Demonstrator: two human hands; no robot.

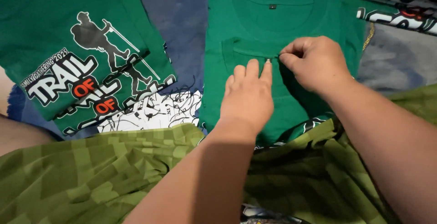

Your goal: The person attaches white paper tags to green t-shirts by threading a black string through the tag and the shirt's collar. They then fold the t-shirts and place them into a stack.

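Head view: green shirt (pixel 273 33) lies at upper centre of the frame, collar upward. Left hand (pixel 248 99) rests flat on it, fingers extended, holding nothing. Right hand (pixel 314 62) pinches a fold of its fabric just beside the left fingertips. Printed green shirts (pixel 68 46) lie stacked at upper left. Olive patterned cloth (pixel 91 178) covers the lower frame, overlapping the shirt's bottom edge.
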